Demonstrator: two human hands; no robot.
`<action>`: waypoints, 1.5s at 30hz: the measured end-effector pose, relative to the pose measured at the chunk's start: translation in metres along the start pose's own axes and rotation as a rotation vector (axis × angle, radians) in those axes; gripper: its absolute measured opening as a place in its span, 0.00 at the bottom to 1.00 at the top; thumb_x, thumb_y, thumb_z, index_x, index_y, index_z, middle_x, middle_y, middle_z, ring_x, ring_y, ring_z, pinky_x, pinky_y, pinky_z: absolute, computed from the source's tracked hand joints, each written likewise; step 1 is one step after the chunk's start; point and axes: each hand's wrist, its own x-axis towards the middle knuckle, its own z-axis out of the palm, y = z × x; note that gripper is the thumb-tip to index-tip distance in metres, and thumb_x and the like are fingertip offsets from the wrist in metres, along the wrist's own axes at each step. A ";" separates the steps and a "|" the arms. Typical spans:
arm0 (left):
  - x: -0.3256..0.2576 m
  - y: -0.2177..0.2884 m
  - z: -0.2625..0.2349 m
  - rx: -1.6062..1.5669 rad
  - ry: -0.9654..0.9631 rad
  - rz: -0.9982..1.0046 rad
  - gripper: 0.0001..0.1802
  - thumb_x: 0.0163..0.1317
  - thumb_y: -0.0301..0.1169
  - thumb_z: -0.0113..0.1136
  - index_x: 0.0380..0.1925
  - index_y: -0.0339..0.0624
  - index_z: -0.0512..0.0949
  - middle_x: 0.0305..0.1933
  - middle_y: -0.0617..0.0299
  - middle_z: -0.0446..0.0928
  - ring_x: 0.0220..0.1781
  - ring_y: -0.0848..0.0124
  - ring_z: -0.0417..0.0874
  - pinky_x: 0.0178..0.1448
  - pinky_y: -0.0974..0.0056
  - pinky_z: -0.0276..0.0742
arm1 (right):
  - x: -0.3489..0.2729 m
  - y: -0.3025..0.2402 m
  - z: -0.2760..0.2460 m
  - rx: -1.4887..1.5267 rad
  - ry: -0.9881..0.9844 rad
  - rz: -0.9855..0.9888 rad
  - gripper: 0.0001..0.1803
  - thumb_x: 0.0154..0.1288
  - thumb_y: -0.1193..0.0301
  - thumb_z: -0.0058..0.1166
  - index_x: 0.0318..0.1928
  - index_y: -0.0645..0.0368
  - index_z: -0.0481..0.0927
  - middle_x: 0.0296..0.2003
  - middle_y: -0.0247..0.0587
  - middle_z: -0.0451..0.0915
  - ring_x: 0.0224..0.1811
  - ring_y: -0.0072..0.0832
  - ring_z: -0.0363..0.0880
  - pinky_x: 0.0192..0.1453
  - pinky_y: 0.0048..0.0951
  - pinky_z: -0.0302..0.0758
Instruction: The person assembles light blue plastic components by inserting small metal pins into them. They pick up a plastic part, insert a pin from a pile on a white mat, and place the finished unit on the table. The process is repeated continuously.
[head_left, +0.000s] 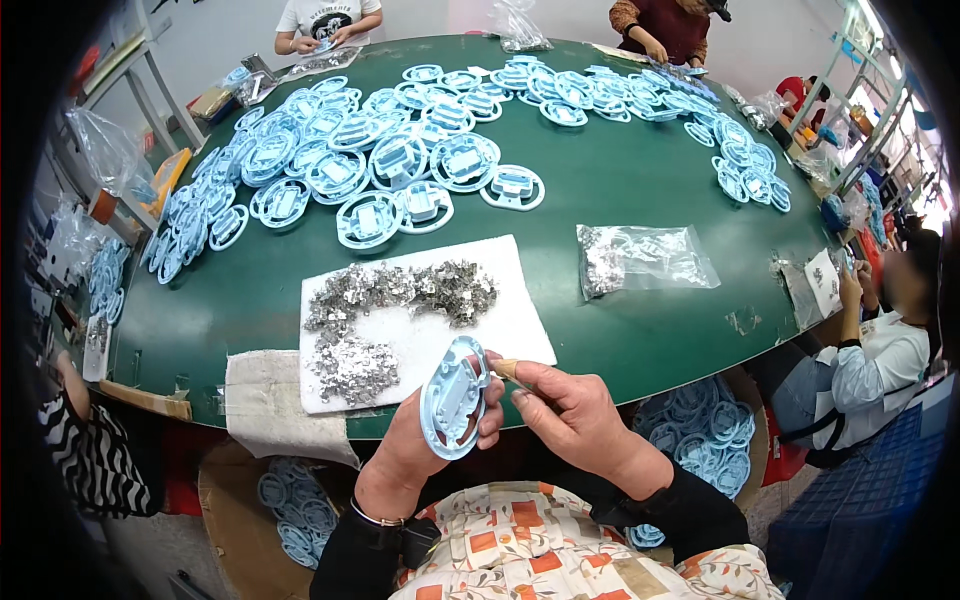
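My left hand [425,440] is wrapped round a light blue oval plastic part [452,400], held tilted over the table's front edge. Its moulded recesses face up. Close to the part's right rim is my right hand [575,415], thumb and index finger drawn together. A tan covering wraps the index fingertip. Whatever lies between those fingertips is too small to make out. Just beyond both hands, a white foam sheet [420,350] lies on the green table [520,225]. Small metal clips [455,290] are heaped on the sheet in a rough curve.
Many more blue parts [465,160] cover the table's far side. A clear bag of metal pieces [645,260] lies to the right. A cloth [285,395] hangs over the front edge. Boxes of blue parts [700,430] stand below. Other people sit around the table.
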 end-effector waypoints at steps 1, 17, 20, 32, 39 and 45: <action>0.001 0.000 0.000 -0.020 -0.006 0.002 0.27 0.79 0.42 0.43 0.68 0.33 0.65 0.45 0.55 0.77 0.37 0.67 0.78 0.39 0.63 0.77 | 0.001 0.003 0.005 0.024 0.003 -0.015 0.22 0.74 0.77 0.52 0.66 0.61 0.77 0.36 0.40 0.88 0.35 0.19 0.87 0.40 0.20 0.81; 0.014 -0.017 0.020 0.253 0.258 0.064 0.25 0.80 0.36 0.39 0.72 0.38 0.58 0.58 0.55 0.74 0.56 0.67 0.80 0.62 0.57 0.79 | -0.018 0.000 -0.009 0.116 -0.008 0.073 0.26 0.61 0.69 0.72 0.56 0.64 0.78 0.20 0.24 0.65 0.21 0.11 0.57 0.26 0.19 0.55; 0.009 -0.020 0.024 0.433 0.279 0.024 0.26 0.78 0.32 0.44 0.72 0.38 0.56 0.64 0.55 0.70 0.63 0.67 0.78 0.68 0.56 0.77 | -0.023 0.001 -0.019 0.210 0.148 0.228 0.11 0.67 0.73 0.65 0.46 0.65 0.79 0.23 0.18 0.68 0.23 0.08 0.59 0.27 0.16 0.57; -0.023 0.033 0.029 0.977 0.215 0.050 0.16 0.74 0.35 0.60 0.52 0.34 0.79 0.44 0.64 0.83 0.45 0.81 0.79 0.51 0.72 0.77 | 0.036 -0.016 -0.026 -0.008 -0.227 0.210 0.12 0.77 0.68 0.55 0.46 0.66 0.83 0.28 0.30 0.80 0.30 0.16 0.73 0.35 0.22 0.71; -0.030 0.026 -0.004 0.920 0.282 0.102 0.14 0.75 0.34 0.57 0.49 0.34 0.80 0.41 0.65 0.83 0.42 0.82 0.79 0.48 0.72 0.77 | 0.120 0.011 0.035 -0.575 -0.341 -0.135 0.10 0.67 0.68 0.60 0.47 0.53 0.85 0.38 0.42 0.82 0.38 0.45 0.84 0.42 0.42 0.81; -0.028 0.030 -0.011 0.943 0.239 0.153 0.13 0.73 0.33 0.57 0.46 0.32 0.81 0.39 0.61 0.84 0.41 0.77 0.82 0.48 0.67 0.78 | 0.151 0.019 0.073 -0.762 -0.490 -0.257 0.07 0.64 0.67 0.62 0.42 0.52 0.84 0.35 0.38 0.81 0.36 0.43 0.84 0.38 0.43 0.81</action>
